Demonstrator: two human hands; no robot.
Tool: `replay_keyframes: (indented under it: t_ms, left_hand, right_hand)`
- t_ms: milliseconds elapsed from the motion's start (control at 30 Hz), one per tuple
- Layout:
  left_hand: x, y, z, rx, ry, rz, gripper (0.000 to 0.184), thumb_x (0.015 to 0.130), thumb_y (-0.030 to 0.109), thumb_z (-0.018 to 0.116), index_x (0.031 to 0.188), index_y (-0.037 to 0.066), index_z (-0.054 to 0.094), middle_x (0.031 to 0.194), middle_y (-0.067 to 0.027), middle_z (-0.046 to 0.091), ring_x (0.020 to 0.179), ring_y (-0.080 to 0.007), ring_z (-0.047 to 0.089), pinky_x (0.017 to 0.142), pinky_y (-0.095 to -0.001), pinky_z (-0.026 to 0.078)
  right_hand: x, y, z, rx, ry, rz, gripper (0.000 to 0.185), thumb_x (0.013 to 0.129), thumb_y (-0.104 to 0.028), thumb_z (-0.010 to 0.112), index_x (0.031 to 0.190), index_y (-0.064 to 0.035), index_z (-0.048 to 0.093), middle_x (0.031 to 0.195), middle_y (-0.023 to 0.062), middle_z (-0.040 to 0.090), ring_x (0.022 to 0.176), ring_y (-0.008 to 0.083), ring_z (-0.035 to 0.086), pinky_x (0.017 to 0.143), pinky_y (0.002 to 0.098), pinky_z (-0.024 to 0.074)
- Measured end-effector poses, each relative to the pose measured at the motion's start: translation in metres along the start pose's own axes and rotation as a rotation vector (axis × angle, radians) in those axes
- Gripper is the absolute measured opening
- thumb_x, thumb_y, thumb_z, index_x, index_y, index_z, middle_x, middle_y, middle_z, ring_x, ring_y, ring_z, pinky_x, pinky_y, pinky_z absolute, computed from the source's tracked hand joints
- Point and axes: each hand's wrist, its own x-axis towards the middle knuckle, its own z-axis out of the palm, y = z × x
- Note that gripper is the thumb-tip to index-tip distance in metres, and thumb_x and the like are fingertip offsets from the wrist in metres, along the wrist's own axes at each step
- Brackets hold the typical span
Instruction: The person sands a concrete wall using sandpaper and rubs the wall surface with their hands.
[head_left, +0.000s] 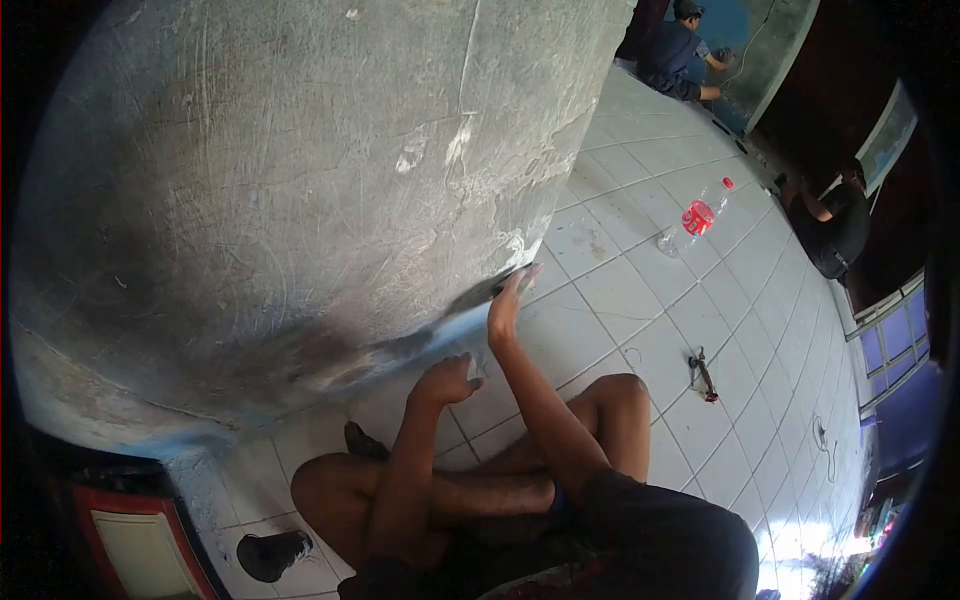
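My right hand [507, 308] reaches up to the lower corner of the grey, scraped wall [380, 170]. Its fingers press along the wall's edge, and whatever lies under them is too small and dark to name. Lower and to the left, my left hand [447, 381] hovers over the floor close to the wall's foot. Its fingers are curled and dusty, with a pale bit by the thumb that I cannot identify. Patches of white filler and fine scratches mark the wall, and a blue strip [455, 330] runs along its base.
White floor tiles [640, 300] surround my crossed legs. A plastic bottle with a red label [698, 217] and a small metal tool [704, 376] are to the right. Two people [678, 50] sit farther off. A red-framed panel [140, 545] and a dark object [270, 556] are lower left.
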Motion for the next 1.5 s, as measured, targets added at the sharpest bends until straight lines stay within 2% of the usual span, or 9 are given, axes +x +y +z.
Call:
replay_keyframes:
  t_ms: [167, 233, 433, 500, 900, 1033, 1167, 1233, 1500]
  left_hand:
    - [0.003, -0.005, -0.001, -0.031, -0.064, 0.044, 0.068, 0.083, 0.045, 0.061, 0.127, -0.004, 0.046, 0.127, -0.0246, 0.052, 0.118, -0.0366, 0.049, 0.1, -0.0421, 0.039]
    - [0.001, -0.006, 0.0, -0.061, -0.126, 0.008, 0.071, 0.084, 0.048, 0.06, 0.129, -0.004, 0.044, 0.129, -0.026, 0.05, 0.12, -0.0373, 0.048, 0.102, -0.0416, 0.037]
    - [0.001, -0.001, -0.005, -0.037, -0.064, 0.002, 0.074, 0.084, 0.049, 0.06, 0.13, -0.005, 0.042, 0.128, -0.0264, 0.05, 0.119, -0.0377, 0.049, 0.101, -0.0418, 0.038]
    - [0.006, -0.007, 0.002, -0.011, -0.074, 0.011, 0.074, 0.083, 0.05, 0.06, 0.13, -0.005, 0.042, 0.126, -0.0264, 0.052, 0.117, -0.0385, 0.05, 0.099, -0.0424, 0.04]
    - [0.002, -0.006, 0.002, -0.063, -0.019, 0.042, 0.054, 0.082, 0.039, 0.064, 0.118, 0.0, 0.053, 0.112, -0.0227, 0.06, 0.106, -0.0364, 0.056, 0.094, -0.0424, 0.043]
    - [-0.001, -0.007, 0.003, -0.02, 0.044, 0.042, 0.052, 0.082, 0.035, 0.064, 0.117, -0.001, 0.053, 0.113, -0.0229, 0.06, 0.107, -0.0364, 0.056, 0.094, -0.0423, 0.043]
    - [0.0, 0.003, -0.008, -0.042, -0.003, 0.091, 0.048, 0.081, 0.032, 0.065, 0.115, -0.001, 0.054, 0.112, -0.0232, 0.06, 0.107, -0.0368, 0.056, 0.092, -0.0427, 0.044]
    - [0.0, -0.001, -0.003, -0.051, 0.001, 0.097, 0.047, 0.08, 0.031, 0.065, 0.114, 0.0, 0.054, 0.112, -0.0234, 0.06, 0.107, -0.037, 0.056, 0.092, -0.043, 0.044]
    - [-0.002, -0.004, -0.005, -0.09, 0.036, 0.071, 0.043, 0.079, 0.03, 0.065, 0.109, 0.0, 0.057, 0.109, -0.023, 0.062, 0.106, -0.0381, 0.057, 0.091, -0.0438, 0.044]
  right_hand:
    - [-0.011, -0.017, 0.011, -0.167, 0.005, -0.002, 0.069, 0.101, -0.044, 0.023, 0.147, -0.0013, -0.006, 0.155, 0.0169, -0.008, 0.143, 0.0301, -0.006, 0.115, 0.038, 0.0017]
    - [0.016, -0.013, -0.001, 0.159, 0.084, 0.113, 0.073, 0.1, -0.047, 0.024, 0.146, 0.0, -0.009, 0.153, 0.0199, -0.012, 0.142, 0.0317, -0.009, 0.114, 0.0392, -0.0011]
    - [0.003, 0.007, -0.003, -0.208, -0.034, -0.087, 0.07, 0.1, -0.046, 0.022, 0.147, -0.0052, -0.011, 0.154, 0.0168, -0.009, 0.143, 0.0282, -0.004, 0.114, 0.0359, 0.0011]
    - [0.028, 0.005, -0.009, 0.09, 0.042, 0.137, 0.07, 0.1, -0.043, 0.023, 0.146, -0.0011, -0.01, 0.154, 0.0159, -0.012, 0.143, 0.0311, -0.006, 0.114, 0.043, -0.0014]
    - [-0.012, -0.004, 0.007, -0.116, -0.053, -0.14, 0.067, 0.101, -0.04, 0.026, 0.147, -0.0003, -0.003, 0.154, 0.0182, -0.006, 0.143, 0.0309, -0.004, 0.115, 0.0387, 0.0019]
    - [-0.003, -0.009, 0.0, 0.017, 0.066, -0.019, 0.067, 0.101, -0.04, 0.026, 0.146, 0.0002, -0.003, 0.154, 0.0187, -0.008, 0.143, 0.032, -0.005, 0.115, 0.0401, 0.0036]
    - [-0.011, 0.005, -0.007, -0.133, -0.112, -0.072, 0.067, 0.101, -0.04, 0.025, 0.147, -0.0028, -0.005, 0.154, 0.0192, -0.005, 0.143, 0.0316, -0.001, 0.115, 0.0383, 0.0065]
    - [0.011, -0.007, -0.019, 0.147, -0.085, 0.204, 0.067, 0.101, -0.039, 0.025, 0.147, -0.0052, -0.009, 0.154, 0.0175, -0.008, 0.143, 0.0306, -0.005, 0.114, 0.0388, 0.0065]
    - [-0.013, 0.008, 0.008, -0.094, -0.069, -0.101, 0.065, 0.102, -0.031, 0.027, 0.145, 0.0021, -0.007, 0.154, 0.0189, -0.01, 0.142, 0.0299, -0.008, 0.115, 0.0376, -0.0021]
